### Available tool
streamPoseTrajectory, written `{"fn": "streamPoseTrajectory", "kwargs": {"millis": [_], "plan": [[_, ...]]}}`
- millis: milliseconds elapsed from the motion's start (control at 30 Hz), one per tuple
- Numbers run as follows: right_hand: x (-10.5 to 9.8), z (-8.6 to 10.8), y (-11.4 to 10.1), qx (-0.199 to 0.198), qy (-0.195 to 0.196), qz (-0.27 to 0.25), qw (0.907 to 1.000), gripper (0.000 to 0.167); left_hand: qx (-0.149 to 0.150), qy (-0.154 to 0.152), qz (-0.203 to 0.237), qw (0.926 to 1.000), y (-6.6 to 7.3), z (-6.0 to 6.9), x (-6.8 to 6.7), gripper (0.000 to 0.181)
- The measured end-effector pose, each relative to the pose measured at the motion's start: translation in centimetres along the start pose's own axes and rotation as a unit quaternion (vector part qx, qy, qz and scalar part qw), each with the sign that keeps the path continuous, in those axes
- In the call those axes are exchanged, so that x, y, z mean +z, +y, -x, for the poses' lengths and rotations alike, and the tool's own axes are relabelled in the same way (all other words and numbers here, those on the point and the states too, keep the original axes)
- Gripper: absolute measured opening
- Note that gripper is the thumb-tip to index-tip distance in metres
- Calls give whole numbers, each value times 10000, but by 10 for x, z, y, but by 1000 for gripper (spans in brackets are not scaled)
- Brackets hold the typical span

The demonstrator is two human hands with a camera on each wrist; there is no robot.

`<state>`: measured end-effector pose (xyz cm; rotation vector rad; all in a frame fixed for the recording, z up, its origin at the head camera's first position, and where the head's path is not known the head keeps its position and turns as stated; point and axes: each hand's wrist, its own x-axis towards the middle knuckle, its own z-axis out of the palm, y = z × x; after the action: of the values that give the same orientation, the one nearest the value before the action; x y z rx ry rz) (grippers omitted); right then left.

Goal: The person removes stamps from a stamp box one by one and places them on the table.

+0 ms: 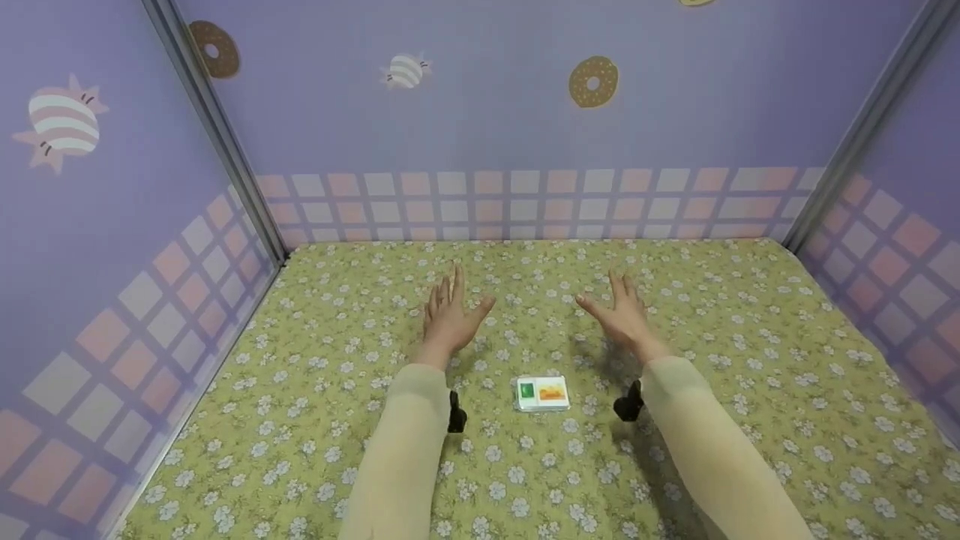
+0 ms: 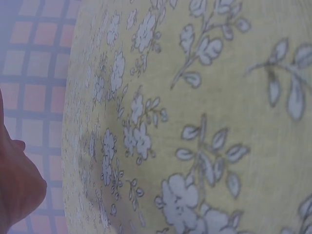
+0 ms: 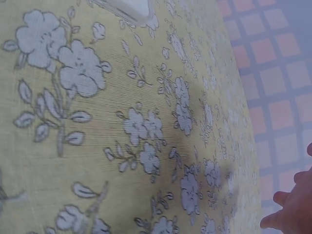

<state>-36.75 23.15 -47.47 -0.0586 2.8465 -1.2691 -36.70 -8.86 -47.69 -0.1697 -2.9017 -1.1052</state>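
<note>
1. Left hand (image 1: pixel 450 324): wide, fingers straight, thumb out, holding nothing. Black wrist mount (image 1: pixel 457 414) hangs on the inner side of its sleeve (image 1: pixel 409 439); an inward swing of that forearm could clip the case.
2. White case (image 1: pixel 542 393), flat, green and orange print, clear edge: lies on the worktop (image 1: pixel 315 420) between the forearms, nearer the person than both hands, neither touching it. Looks thin and smooth, so fingertips could slip off or just skid it along; a sideways nudge would probably do it.
3. Right hand (image 1: pixel 624 319): also wide, thumb turned inward, nothing held. Its own black mount (image 1: pixel 628 403) is the likelier snag if the arm drops low. Both hands reach past the case, so pulling back carelessly might brush it.
4. Left wall (image 1: pixel 82 247): lilac, striped sweet, pink and white checks; grey post at the corner.
5. Worktop: yellow-green, white flowers all over; if that covering is loose cloth, dragging could ruck it. Cannot tell.
6. Back wall (image 1: pixel 487 127): doughnuts, small sweet, checks along the bottom.
7. Right wall (image 1: pixel 907 180): lilac, checks again, another grey post.
</note>
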Motion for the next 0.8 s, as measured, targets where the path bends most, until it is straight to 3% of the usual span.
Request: {"fn": "streamPoseTrajectory", "kwargs": {"millis": [333,500,800], "plan": [[11,16,2,-22,-93,-1056,9944,97,134,-162,980,9950,1,10,8,91],[15,22,1,-134,-119,-1086,9939,92,306,-192,1286,9910,1,17,14,89],[23,38,-3,-82,-179,-1193,9927,87,228,-456,2057,9773,7,28,18,83]]}}
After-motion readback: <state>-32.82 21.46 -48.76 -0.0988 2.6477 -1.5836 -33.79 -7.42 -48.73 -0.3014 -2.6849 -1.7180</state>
